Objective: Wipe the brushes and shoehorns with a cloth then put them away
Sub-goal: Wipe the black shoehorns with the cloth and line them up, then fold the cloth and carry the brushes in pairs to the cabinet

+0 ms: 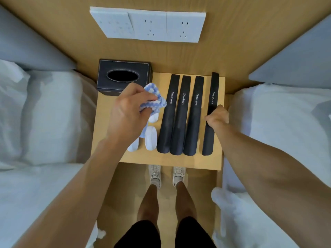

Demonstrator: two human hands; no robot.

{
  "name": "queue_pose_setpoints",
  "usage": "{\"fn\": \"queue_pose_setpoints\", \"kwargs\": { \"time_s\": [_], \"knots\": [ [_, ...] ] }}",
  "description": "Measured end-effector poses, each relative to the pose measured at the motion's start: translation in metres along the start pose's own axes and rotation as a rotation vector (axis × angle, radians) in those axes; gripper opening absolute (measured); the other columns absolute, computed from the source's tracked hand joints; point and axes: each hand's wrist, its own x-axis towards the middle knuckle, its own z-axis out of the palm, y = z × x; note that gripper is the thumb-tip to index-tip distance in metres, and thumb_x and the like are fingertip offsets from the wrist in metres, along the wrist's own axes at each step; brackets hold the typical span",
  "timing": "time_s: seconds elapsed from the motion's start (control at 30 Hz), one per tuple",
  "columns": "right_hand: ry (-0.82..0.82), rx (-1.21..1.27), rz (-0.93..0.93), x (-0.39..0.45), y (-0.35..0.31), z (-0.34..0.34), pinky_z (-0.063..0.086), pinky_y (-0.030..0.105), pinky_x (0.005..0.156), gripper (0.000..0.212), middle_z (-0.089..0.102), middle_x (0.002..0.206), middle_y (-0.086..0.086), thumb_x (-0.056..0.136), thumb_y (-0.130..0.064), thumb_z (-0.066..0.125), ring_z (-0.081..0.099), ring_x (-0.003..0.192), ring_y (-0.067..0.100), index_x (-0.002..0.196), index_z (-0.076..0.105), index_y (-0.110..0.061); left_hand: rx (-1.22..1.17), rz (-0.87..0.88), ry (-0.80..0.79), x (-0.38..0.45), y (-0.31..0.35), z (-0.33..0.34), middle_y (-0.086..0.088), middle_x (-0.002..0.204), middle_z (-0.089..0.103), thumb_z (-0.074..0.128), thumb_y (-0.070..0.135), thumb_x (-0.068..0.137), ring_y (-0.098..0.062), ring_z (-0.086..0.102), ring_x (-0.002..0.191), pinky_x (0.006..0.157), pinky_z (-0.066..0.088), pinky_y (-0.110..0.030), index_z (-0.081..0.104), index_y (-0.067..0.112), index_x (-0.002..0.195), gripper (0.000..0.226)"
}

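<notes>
The left hand [129,111] clutched a blue-and-white cloth [155,97] above the worktop [161,158]; the right hand [217,116] gripped the rightmost shoehorn [211,104], tilted on edge.

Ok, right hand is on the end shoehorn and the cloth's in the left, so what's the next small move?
Probably lift that rightmost shoehorn and bring it to the cloth. The right hand already grips it mid-length and it sits apart from the other three, while the left hand holds the cloth bunched above the table, not yet touching any shoehorn.

Left hand [129,111] grips the cloth [155,97]; right hand [217,116] grips the rightmost shoehorn [211,111]
</notes>
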Motion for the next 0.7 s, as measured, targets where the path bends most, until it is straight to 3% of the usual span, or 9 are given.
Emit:
{"fn": "queue_pose_setpoints", "kwargs": {
  "time_s": [0.17,0.33,0.43,0.53,0.6,0.7],
  "knots": [
    [0.055,-0.056,0.003,0.005,0.000,0.008,0.053,0.038,0.088,0.061,0.058,0.126,0.018,0.081,-0.029,0.080,0.058,0.117,0.034,0.128,0.049,-0.006,-0.010,-0.007,0.012,-0.003,-0.004,0.003,-0.021,0.096,0.064,0.065,-0.007,0.084,-0.030,0.064,0.076,0.062,0.055,-0.047,0.074,-0.002,0.095,0.015],
    [-0.037,0.122,0.051,-0.003,-0.001,0.004,0.060,0.042,0.087,0.056,0.056,0.128,0.018,0.083,-0.033,0.079,0.068,0.102,0.033,0.125,0.054,-0.006,-0.027,-0.019,0.018,-0.001,0.002,0.003,-0.020,0.096,0.063,0.067,-0.009,0.082,-0.030,0.063,0.075,0.063,0.054,-0.045,0.073,-0.003,0.093,0.014],
    [0.000,0.097,0.041,-0.015,-0.002,-0.010,0.059,0.035,0.078,0.049,0.050,0.130,0.016,0.086,-0.026,0.076,0.067,0.101,0.032,0.126,0.055,-0.008,-0.048,-0.023,0.045,0.001,0.007,0.000,-0.016,0.097,0.064,0.067,-0.006,0.083,-0.023,0.063,0.077,0.065,0.053,-0.037,0.074,0.000,0.095,0.015],
    [0.015,0.191,-0.090,-0.039,-0.013,-0.035,0.057,0.034,0.081,0.029,0.064,0.123,0.009,0.091,-0.018,0.069,0.067,0.107,0.027,0.120,0.064,-0.015,-0.133,-0.051,0.068,0.004,0.013,-0.010,-0.012,0.100,0.065,0.067,-0.005,0.083,-0.014,0.061,0.082,0.070,0.053,-0.031,0.074,0.005,0.100,0.021],
    [-0.063,0.345,-0.217,-0.063,-0.026,-0.058,0.060,0.037,0.086,0.013,0.071,0.107,0.002,0.092,-0.016,0.068,0.071,0.095,0.020,0.101,0.071,-0.024,-0.219,-0.102,0.076,0.008,0.018,-0.022,-0.006,0.100,0.066,0.066,-0.003,0.083,-0.013,0.061,0.085,0.074,0.053,-0.031,0.073,0.007,0.101,0.022],
    [-0.182,0.494,-0.531,-0.117,-0.058,-0.103,0.059,0.027,0.069,0.021,0.070,0.089,-0.007,0.094,-0.012,0.066,0.068,0.074,0.011,0.095,0.073,-0.032,-0.321,-0.166,0.064,0.015,0.029,-0.046,0.002,0.098,0.068,0.066,0.001,0.085,-0.008,0.063,0.086,0.077,0.053,-0.029,0.071,0.011,0.104,0.022]
  ]
}}
